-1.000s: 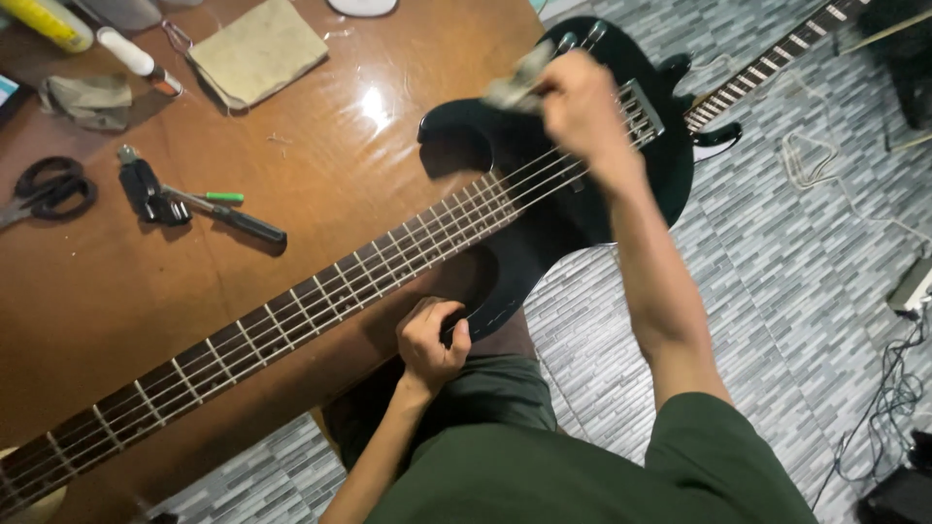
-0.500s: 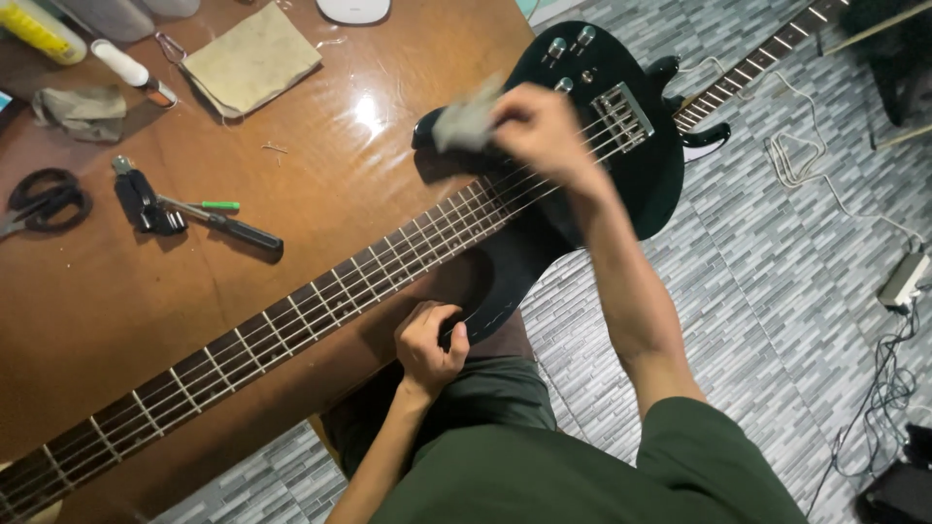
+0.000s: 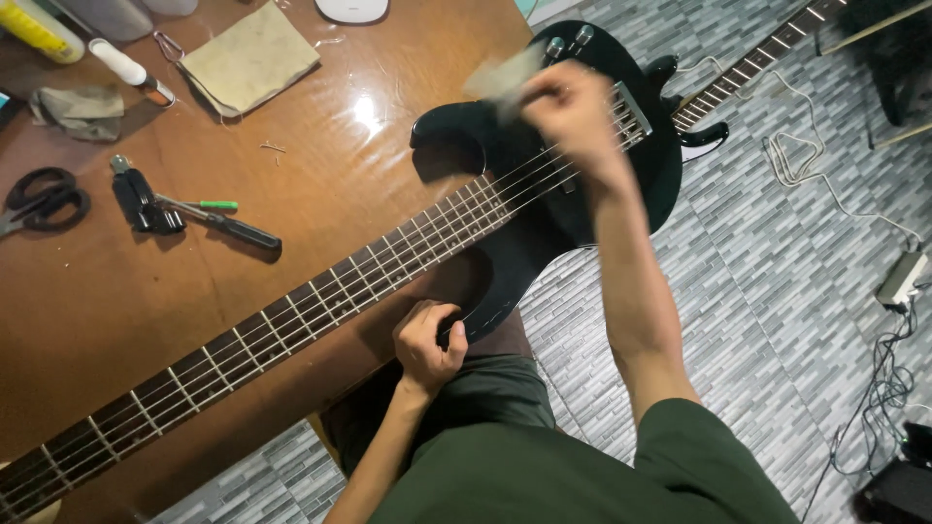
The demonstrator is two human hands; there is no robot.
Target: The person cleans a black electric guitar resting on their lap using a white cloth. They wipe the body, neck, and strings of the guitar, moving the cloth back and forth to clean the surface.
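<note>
A black electric bass guitar point(image 3: 544, 223) lies across a round brown wooden table point(image 3: 320, 126), its dark fretted neck point(image 3: 252, 340) running to the lower left. My right hand point(image 3: 568, 107) is above the guitar's body near the strings, closed on a small pale cloth point(image 3: 505, 76) that is blurred by motion. My left hand point(image 3: 427, 344) grips the lower horn of the guitar's body at the table's near edge, thumb on top.
On the table lie black scissors point(image 3: 39, 199), a dark multi-tool with a green-tipped piece point(image 3: 184, 213), a tan folded cloth point(image 3: 250, 58), a crumpled rag point(image 3: 80, 109) and tubes at the far left. A second guitar neck point(image 3: 748, 73), white cable and power adapter point(image 3: 898, 277) lie on the grey tiled floor.
My right hand with the cloth swept left across the guitar's body and has come back toward the right. My left hand has stayed on the lower horn.
</note>
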